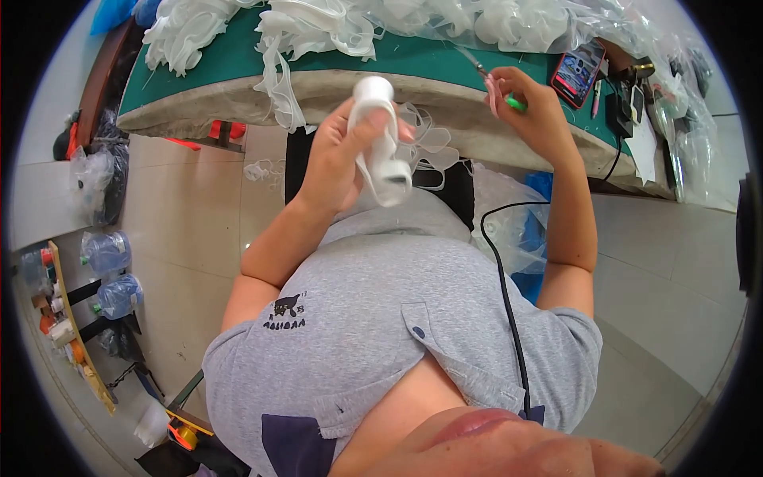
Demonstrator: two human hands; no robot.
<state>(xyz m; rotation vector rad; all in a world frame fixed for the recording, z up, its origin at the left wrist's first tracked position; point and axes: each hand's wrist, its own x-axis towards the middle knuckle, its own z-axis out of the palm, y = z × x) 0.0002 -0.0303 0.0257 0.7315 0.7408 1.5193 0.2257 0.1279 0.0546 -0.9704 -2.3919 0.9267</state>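
Note:
My left hand (338, 151) is closed round a soft white looped piece (380, 107), held over my lap in front of the table edge. The piece curls in a band with a rounded top and a loop below; motion blurs it slightly. Above the table's front edge, my right hand (528, 107) grips a slim tool (475, 63) with a narrow metal tip pointing to the far left and a bright green end beneath my fingers. Behind my left hand hang thin, clear-white looped offcuts (433, 143). More white looped strips (318, 28) lie piled on the green tabletop (238, 60).
Clear plastic bags with white pieces (509, 28) cover the table's far side. A phone in a red case (579, 73), a pink pen (596, 99) and a black adapter (618, 118) sit at the right. A black cable (501, 270) runs down my front. Blue-tinted water jugs (119, 296) stand at left.

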